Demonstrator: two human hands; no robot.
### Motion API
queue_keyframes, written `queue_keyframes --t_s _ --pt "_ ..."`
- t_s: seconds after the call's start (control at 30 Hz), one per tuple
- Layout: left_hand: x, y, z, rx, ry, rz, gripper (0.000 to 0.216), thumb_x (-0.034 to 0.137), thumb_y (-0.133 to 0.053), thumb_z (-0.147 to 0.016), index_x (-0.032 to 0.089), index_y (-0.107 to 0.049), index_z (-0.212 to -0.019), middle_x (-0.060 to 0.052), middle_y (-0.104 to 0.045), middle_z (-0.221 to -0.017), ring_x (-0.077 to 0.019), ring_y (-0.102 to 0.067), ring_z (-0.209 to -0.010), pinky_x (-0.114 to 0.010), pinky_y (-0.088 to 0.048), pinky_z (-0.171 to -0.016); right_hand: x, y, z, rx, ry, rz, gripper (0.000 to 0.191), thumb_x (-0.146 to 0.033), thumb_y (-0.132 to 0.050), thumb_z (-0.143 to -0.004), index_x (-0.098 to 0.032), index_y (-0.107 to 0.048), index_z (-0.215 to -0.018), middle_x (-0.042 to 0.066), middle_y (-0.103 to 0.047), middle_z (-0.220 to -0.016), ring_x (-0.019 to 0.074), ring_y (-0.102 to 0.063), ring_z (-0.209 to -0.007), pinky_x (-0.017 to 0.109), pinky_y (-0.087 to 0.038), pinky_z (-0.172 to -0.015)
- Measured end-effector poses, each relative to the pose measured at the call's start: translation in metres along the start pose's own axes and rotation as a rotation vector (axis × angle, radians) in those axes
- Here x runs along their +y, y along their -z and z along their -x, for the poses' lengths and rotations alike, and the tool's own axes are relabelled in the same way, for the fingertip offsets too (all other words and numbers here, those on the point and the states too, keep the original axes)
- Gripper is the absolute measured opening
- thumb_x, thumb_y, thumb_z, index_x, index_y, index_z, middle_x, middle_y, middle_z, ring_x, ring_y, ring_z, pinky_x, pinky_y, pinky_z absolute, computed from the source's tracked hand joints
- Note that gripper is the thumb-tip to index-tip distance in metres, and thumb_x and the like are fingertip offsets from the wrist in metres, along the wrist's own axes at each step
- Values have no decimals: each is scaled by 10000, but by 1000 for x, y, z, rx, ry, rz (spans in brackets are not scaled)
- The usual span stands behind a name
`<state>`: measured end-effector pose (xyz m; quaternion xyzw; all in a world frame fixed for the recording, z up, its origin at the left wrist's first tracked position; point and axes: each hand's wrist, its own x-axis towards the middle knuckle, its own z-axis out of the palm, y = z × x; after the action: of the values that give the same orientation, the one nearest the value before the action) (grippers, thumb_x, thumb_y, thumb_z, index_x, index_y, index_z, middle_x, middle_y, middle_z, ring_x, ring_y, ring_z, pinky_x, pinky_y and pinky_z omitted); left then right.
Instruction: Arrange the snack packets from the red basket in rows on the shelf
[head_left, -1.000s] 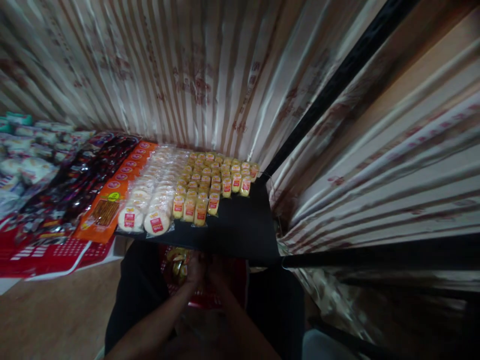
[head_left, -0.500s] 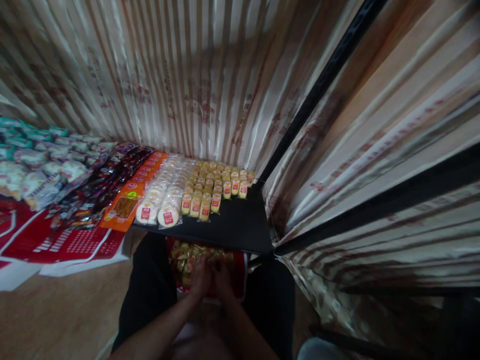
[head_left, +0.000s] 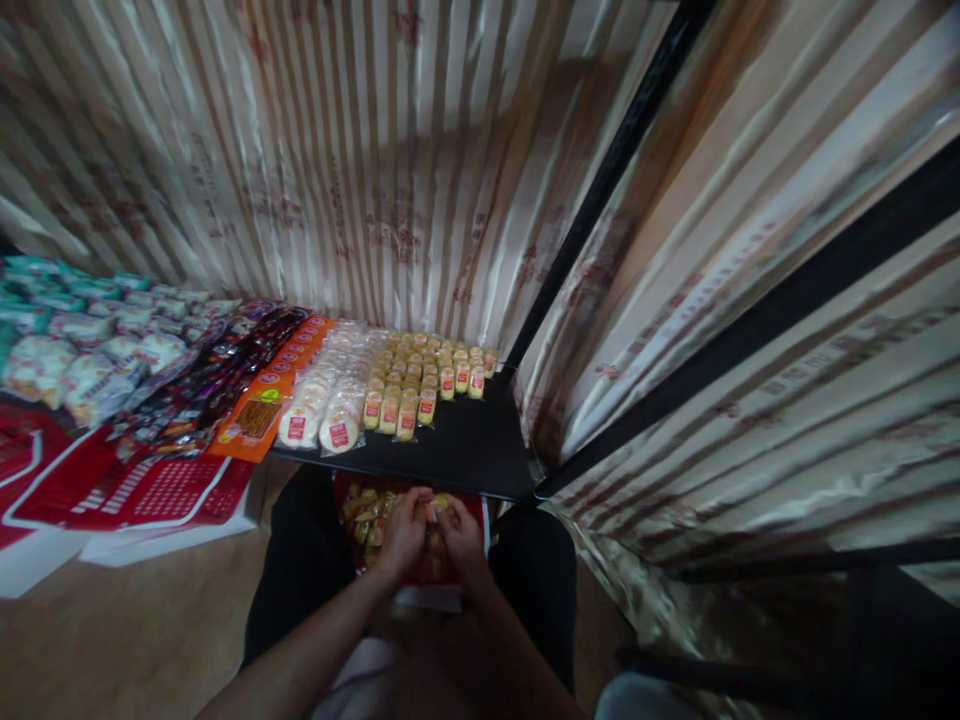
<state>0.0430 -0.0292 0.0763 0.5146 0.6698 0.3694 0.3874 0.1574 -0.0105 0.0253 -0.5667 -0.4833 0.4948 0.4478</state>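
My left hand [head_left: 403,532] and my right hand [head_left: 460,532] are close together in front of the shelf's edge, fingers curled inward. Between their fingertips is a small wrapped yellow cake [head_left: 441,501], partly covered by the fingers; both hands appear to pinch it. Below them, a red bag [head_left: 471,508] lies open between the knees, with many wrapped yellow cakes [head_left: 365,515] showing on its left side. On the black shelf [head_left: 465,445] above, rows of the same kind of wrapped cake [head_left: 406,412] stand with red labels facing me.
Left of the cakes lie round white wrapped crackers [head_left: 339,430], an orange snack packet [head_left: 255,415], dark wrapped sweets [head_left: 202,385] and white and green packets [head_left: 97,325]. Red printed bags [head_left: 161,490] hang over the shelf front. Black frame bars [head_left: 585,235] and striped plastic sheeting [head_left: 390,170] enclose the back and right.
My hands have risen slightly toward the shelf edge and drawn apart a little, and a yellow cake now shows between the fingertips. The camera view has shifted slightly.
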Motion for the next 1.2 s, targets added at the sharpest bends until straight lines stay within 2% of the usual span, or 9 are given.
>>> queue_keyframes --t_s 0.13,0.33,0.57,0.7,0.87,1.0,1.2 --pt "14 4 -1 -6 -28 -37 333 103 -393 -752 191 -594 -1002 -44 -635 -1004 -145 -556 -993 -257 -403 -917 -22 12 -2 31 -15 -31 453 -511 -622 -636 -169 -575 -930 36 -665 -710 185 -632 -666 301 -503 -629" --pt "19 -3 -5 9 -129 -22 321 158 -440 -741 153 -579 -1030 -77 -615 -1060 -173 -551 -1017 -297 -404 -929 -54 25 -11 8 -8 -60 379 -506 -648 -631 -187 -581 -824 27 -658 -713 172 -627 -662 283 -496 -620" --pt "25 -10 -13 -10 -75 -79 377 197 -441 -758 151 -536 -1119 -87 -587 -1158 -186 -520 -1084 -289 -371 -959 -76 29 -30 16 14 -124 412 -514 -671 -601 -176 -603 -827 28 -659 -692 177 -627 -638 282 -496 -599" --pt "31 -12 -21 1 -59 -53 362 190 -439 -752 165 -536 -1099 -69 -601 -1131 -176 -534 -1065 -273 -377 -942 -77 26 -40 66 15 -175 489 -521 -680 -566 -181 -581 -905 19 -659 -677 184 -637 -638 296 -512 -609" --pt "37 -18 -38 51 -64 34 264 246 -434 -771 165 -539 -999 -72 -637 -1001 -175 -587 -941 -280 -437 -840 -65 23 -51 112 54 -182 521 -491 -644 -604 -183 -538 -1010 37 -661 -769 185 -645 -725 310 -520 -687" --pt "47 -25 -55 73 -34 121 213 217 -461 -754 160 -499 -957 -77 -645 -931 -155 -611 -843 -256 -463 -765 -56 23 -57 172 102 -145 454 -433 -635 -630 -177 -546 -993 51 -655 -812 169 -629 -728 297 -513 -696" --pt "59 -38 -79 70 -2 79 134 179 -428 -778 174 -505 -888 -51 -648 -864 -140 -611 -808 -244 -455 -770 -53 25 -74 205 125 43 323 -392 -573 -684 -188 -588 -935 59 -668 -876 173 -616 -744 284 -498 -672"
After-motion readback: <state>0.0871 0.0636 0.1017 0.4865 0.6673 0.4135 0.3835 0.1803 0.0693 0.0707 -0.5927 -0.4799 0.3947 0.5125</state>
